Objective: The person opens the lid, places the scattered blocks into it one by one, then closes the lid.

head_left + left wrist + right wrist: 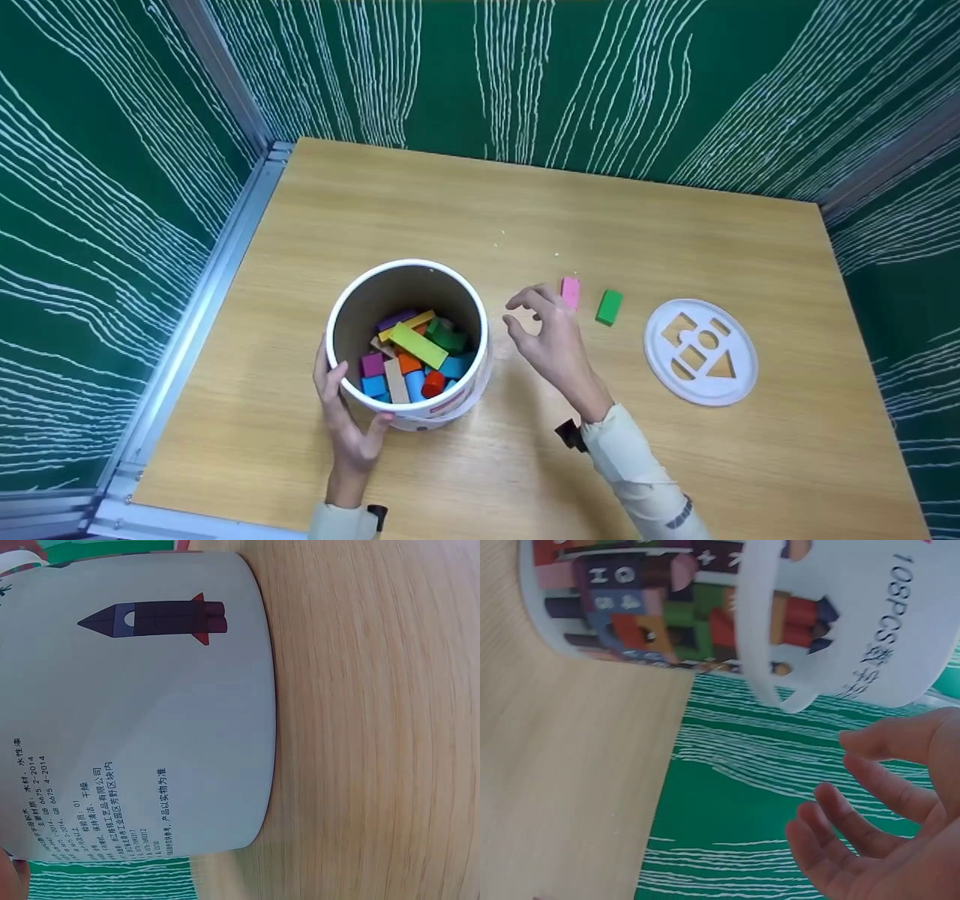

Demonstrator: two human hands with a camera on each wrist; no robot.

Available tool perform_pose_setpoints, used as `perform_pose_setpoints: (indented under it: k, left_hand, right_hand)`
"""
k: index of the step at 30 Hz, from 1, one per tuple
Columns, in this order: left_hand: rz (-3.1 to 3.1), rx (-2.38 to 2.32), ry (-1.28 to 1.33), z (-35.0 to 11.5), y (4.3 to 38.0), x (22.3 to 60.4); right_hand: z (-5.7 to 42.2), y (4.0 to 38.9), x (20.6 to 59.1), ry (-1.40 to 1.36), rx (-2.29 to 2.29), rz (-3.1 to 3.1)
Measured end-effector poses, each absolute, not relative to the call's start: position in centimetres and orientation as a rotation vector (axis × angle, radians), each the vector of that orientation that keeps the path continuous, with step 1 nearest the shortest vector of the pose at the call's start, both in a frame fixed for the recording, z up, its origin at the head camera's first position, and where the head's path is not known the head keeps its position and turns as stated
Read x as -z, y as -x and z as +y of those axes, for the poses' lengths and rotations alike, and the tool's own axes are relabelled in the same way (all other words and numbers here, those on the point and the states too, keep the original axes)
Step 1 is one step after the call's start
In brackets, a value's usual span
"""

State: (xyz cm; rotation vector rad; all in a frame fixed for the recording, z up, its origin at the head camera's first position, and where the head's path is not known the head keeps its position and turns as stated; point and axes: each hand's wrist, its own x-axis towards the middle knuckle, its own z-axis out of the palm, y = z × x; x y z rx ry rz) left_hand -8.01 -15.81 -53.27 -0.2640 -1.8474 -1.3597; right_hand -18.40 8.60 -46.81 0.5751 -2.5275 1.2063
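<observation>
A white round bucket (480, 375) stands on the table, filled partway with coloured wooden blocks (418, 346). My left hand (352, 435) holds it at the near left, with fingers against the wall and at the rim and the thumb on the near side. To the right of the bucket, my right hand (551, 337) hovers with fingers loosely bent and nothing between them. In the right wrist view its fingers (870, 836) are spread below the bucket's printed wall (855, 622) and white handle (756, 630). A pink block (570, 292) lies just beyond this hand.
A green block (609, 307) lies to the right of the pink one. Farther right is a white round lid (701, 386) with shaped cut-outs. Small pale crumbs dot the wooden table (420, 202). Green panels with white wavy lines (517, 90) surround it.
</observation>
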Motion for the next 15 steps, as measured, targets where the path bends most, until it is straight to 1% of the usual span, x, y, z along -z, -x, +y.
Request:
perform_pose_setpoints:
  k: [5,15]
  left_hand:
    - [-1.844,1.359,0.264,-16.1,8.2,54.1]
    - [-1.845,1.34,0.266,-16.0,8.3,54.2]
  right_hand:
    - [9.1,19.2,48.1,-0.477,-1.17,-2.568]
    - [10.4,20.9,50.8,-0.318,-1.128,-2.608]
